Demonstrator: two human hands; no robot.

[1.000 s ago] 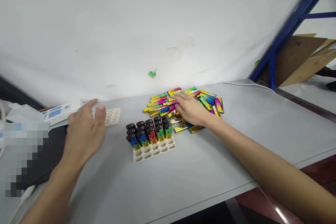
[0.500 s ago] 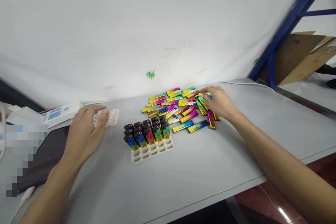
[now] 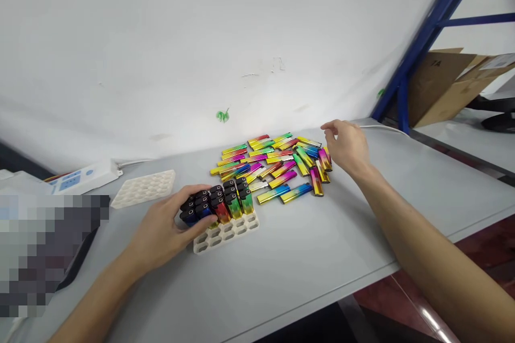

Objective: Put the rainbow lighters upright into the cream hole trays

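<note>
Black-topped lighters (image 3: 223, 210) with shiny coloured bodies stand upright in rows in a white holed rack (image 3: 226, 235). My left hand (image 3: 164, 230) is closed around the left end of these rows, thumb in front and fingers behind. Part of the lighters there is hidden by it. Right of the rack lies a loose pile of lighters (image 3: 284, 177) in metallic rainbow colours. Over the pile's right edge is my right hand (image 3: 346, 144), fingers partly bent and apart, with nothing visible in them.
A second white holed rack (image 3: 144, 188) lies flat at the back left. Near it are a white power strip (image 3: 82, 176) and a dark, partly blurred object. The white wall bounds the grey table (image 3: 281, 268) behind; a blue metal frame (image 3: 402, 102) and cardboard boxes (image 3: 446, 83) stand right.
My left hand has moved right and toward me, from the second rack to the lighters in the near rack. My right hand has drawn up and away from the pile's lighters.
</note>
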